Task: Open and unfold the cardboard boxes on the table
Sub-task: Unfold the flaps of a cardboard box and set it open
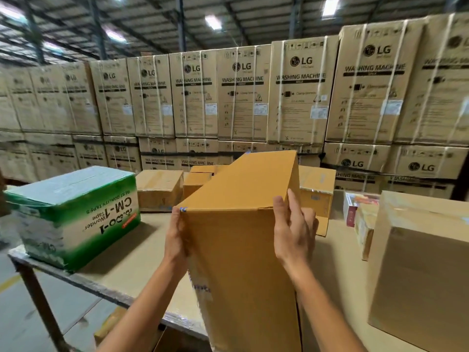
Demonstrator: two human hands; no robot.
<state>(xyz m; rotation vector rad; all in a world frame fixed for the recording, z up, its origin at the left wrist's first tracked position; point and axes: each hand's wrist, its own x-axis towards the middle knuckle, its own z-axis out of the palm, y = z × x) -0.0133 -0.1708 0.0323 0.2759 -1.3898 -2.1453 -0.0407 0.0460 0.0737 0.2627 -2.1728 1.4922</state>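
Gripping the upper right corner of the tall box [241, 250], the right hand [291, 232] lays its thumb and forefinger up the front face while the other fingers curl round onto the side panel. At 9 o'clock across the box, the left hand [176, 237] presses against the left face with fingers that look straight and reach up to the top corner. How far they wrap behind the box is hidden.

The box stands upright between both hands at the near edge of the table [142, 250], and its lower end seems to reach past that edge. Its top is shut, with a ragged seam showing just beside the right thumb.

At 10 o'clock from the box sits a green carton [76, 217] printed with tape branding. At 12 o'clock, close behind, are several small boxes [160, 189], and at 3 o'clock a large box [421, 270]. Stacked washing-machine cartons [243, 92] wall off the far side.

The chief risk, as I judge it, is the footing. A tall box held only near its top could swing out at the base and slide off the table if the left palm eases. Tugging at the seam one-handed might tear the flap instead of lifting it. Tipping the box away could knock the small boxes at 12 o'clock.
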